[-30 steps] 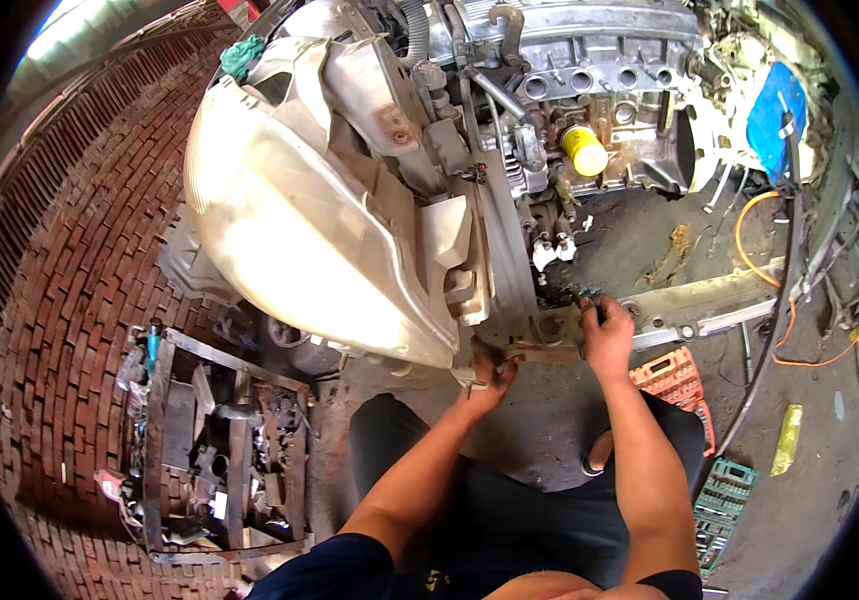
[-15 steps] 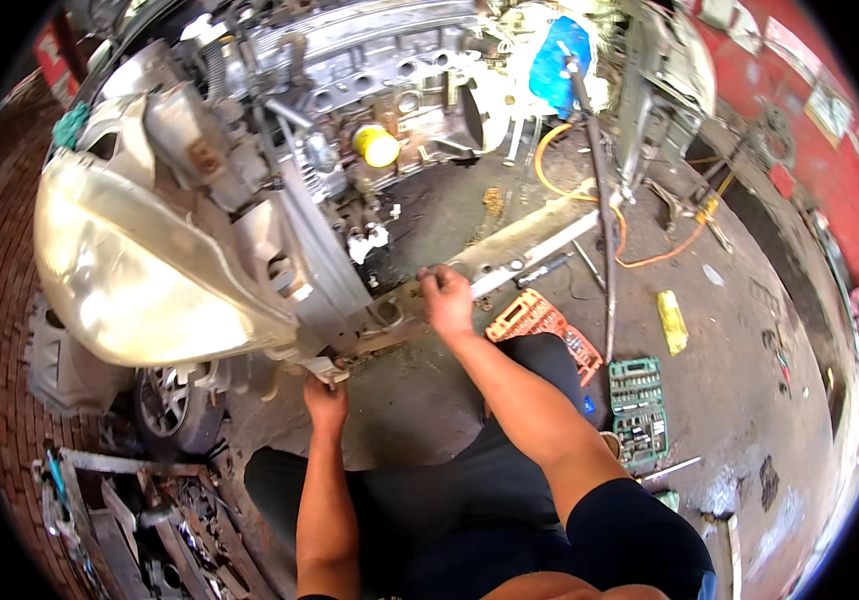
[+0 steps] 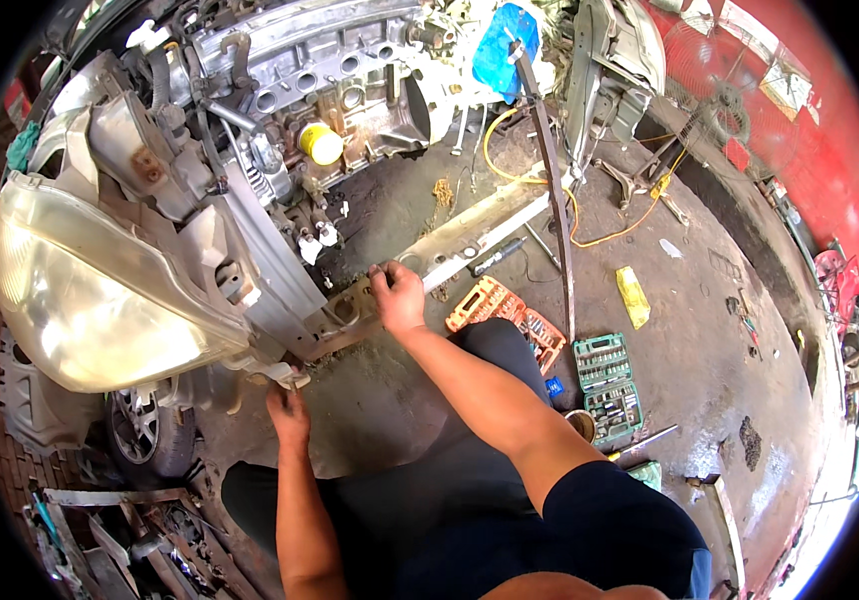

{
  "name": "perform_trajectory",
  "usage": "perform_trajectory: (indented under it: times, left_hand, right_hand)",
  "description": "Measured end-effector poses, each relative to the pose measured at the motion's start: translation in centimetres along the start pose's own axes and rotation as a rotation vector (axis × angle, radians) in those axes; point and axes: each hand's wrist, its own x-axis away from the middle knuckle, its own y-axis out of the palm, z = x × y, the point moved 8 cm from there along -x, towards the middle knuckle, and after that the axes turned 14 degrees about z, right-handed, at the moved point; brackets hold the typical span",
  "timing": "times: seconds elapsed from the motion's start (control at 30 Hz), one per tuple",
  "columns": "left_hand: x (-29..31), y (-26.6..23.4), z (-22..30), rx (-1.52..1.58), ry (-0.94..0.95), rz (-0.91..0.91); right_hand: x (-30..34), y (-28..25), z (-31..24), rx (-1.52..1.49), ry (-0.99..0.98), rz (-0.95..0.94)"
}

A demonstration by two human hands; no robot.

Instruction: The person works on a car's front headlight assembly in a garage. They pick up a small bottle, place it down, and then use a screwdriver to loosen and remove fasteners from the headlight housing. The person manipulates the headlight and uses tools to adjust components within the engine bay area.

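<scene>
- Currently, two bare hands are in view: the left hand [image 3: 290,416] has its fingertips at one pale bracket end [image 3: 290,378] under the headlight [image 3: 110,290]; I cannot tell whether it grips.
- One right hand [image 3: 399,298], fingers curled, is at one metal rail [image 3: 490,226] running diagonally before the engine [image 3: 325,50]; I cannot tell if it pinches anything.
- One clouded headlight sits left of the rail.
- One yellow cylinder [image 3: 322,145] sticks out from the engine.
- Two open tool cases, one orange [image 3: 495,302], one green [image 3: 604,362], lie on the floor [image 3: 695,370].
- One wheel [image 3: 150,432] shows below the headlight.
</scene>
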Motion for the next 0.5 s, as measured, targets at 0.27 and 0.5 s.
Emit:
perform_trajectory:
  times: [0.27,0.5]
  left_hand:
    - [-0.5,0.4,-1.7,-0.043,-0.217,0.034]
    - [-1.3,0.3,0.6,-0.120,-0.238,0.123]
  right_hand:
    - [-0.1,-0.1,0.9,-0.031,0.041,-0.013]
    - [-0.3,-0.4,0.8,0.004,-0.018,0.016]
